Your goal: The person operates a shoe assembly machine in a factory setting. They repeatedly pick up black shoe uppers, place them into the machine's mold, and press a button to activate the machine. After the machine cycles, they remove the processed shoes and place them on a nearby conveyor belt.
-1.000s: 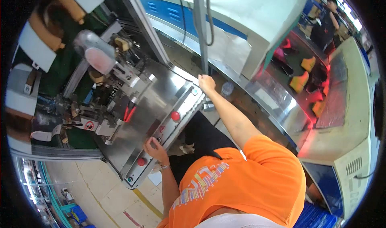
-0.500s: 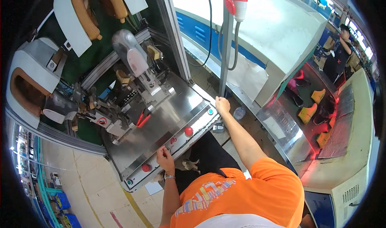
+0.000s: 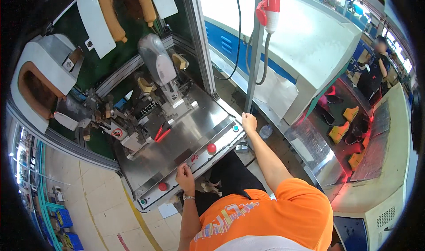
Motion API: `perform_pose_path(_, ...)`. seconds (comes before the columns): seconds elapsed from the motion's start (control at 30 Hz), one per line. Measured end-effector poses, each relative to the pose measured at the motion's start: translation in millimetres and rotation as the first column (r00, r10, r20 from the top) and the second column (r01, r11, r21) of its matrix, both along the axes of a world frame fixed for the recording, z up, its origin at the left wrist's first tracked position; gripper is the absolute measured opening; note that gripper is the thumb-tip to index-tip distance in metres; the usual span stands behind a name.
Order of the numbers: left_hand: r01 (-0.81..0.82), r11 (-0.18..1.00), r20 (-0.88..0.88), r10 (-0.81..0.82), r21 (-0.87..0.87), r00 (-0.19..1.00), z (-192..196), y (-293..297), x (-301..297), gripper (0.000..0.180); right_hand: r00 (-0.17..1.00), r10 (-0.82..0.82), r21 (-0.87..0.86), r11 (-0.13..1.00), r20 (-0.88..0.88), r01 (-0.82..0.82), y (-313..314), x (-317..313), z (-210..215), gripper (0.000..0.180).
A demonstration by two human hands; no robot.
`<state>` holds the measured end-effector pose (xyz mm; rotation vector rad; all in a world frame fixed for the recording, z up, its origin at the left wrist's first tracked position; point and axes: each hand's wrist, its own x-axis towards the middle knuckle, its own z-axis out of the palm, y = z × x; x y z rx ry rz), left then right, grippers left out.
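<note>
My left hand (image 3: 185, 179) is closed, fingertips pressed together at the front panel (image 3: 201, 159) of a machine, between two red push buttons (image 3: 211, 149). What it holds, if anything, is hidden. My right hand (image 3: 249, 123) is curled closed at the panel's right end, beside a blue-green button (image 3: 235, 128); I cannot see inside its fingers. Behind the panel lies a steel bed (image 3: 177, 138) with red-handled pliers (image 3: 162, 134) on it. Two shoe-shaped metal forms (image 3: 156, 58) rise from clamping fixtures. Curved tan pads (image 3: 110, 19) in white housings stand over and beside them.
At right, a conveyor (image 3: 341, 114) under red light carries yellow shoe parts (image 3: 338, 132) and dark ones. A grey post (image 3: 253, 65) with a red-and-white plug (image 3: 268, 11) stands between the machines. A person (image 3: 374, 72) in dark clothes stands far right. Blue crates (image 3: 64, 218) sit lower left.
The whole view has shifted, so the machine appears a little farther right and lower. Both hands remain closed at about the same places along the panel.
</note>
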<state>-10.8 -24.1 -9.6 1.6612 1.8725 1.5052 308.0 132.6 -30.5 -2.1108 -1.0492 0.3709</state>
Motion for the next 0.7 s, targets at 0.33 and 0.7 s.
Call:
perform_pose_path(0.33, -0.011, 0.998, -0.028, 0.010, -0.058, 1.000, 7, -9, -6, 0.008, 0.992, 0.122, 0.064, 0.990, 0.007, -0.122, -8, 2, 3, 0.032)
perform_pose_path(0.7, 0.017, 1.000, -0.093, -0.016, 0.008, 0.996, 7, -11, -8, 0.006, 0.961, 0.168, 0.108, 0.975, 0.220, -0.195, 11, 20, -31, 0.040)
